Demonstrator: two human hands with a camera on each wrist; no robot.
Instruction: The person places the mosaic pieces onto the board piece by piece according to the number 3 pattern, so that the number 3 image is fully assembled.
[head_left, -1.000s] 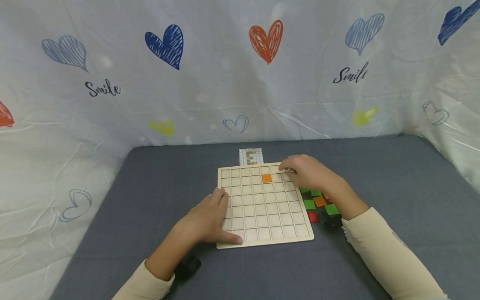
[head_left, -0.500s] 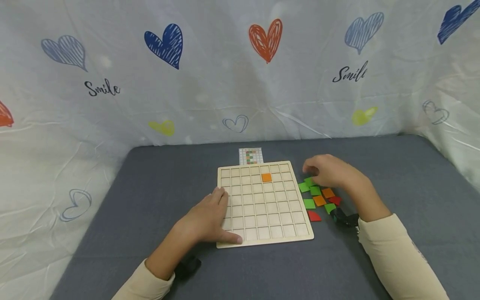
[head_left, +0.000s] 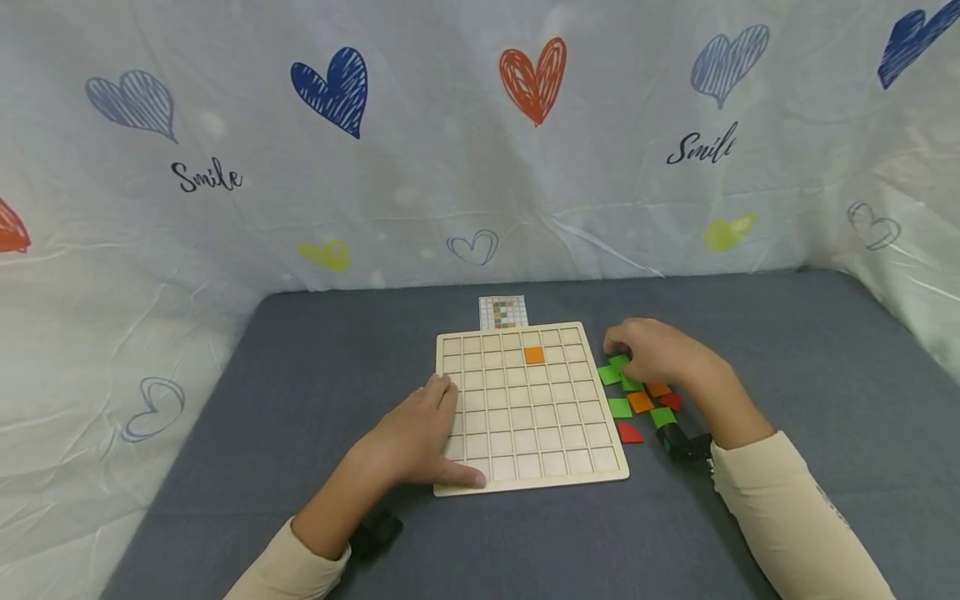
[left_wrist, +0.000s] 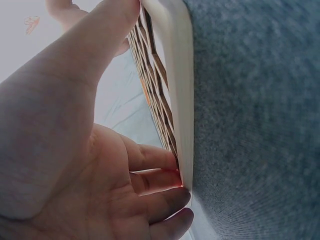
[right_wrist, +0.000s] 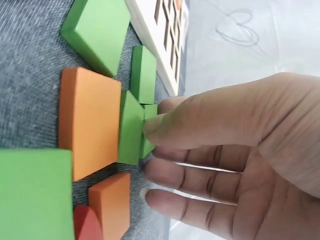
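- We laid our left hand (head_left: pixel 416 433) flat, fingers straight, on the wooden grid board (head_left: pixel 529 410).
- Our right hand (head_left: pixel 660 354) pinched a green tile (right_wrist: pixel 148 131), thumb against fingertips.

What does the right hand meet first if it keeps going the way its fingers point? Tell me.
Likely the green tile at its fingertips: the right hand is already on or just at it, with the wooden grid board beyond.
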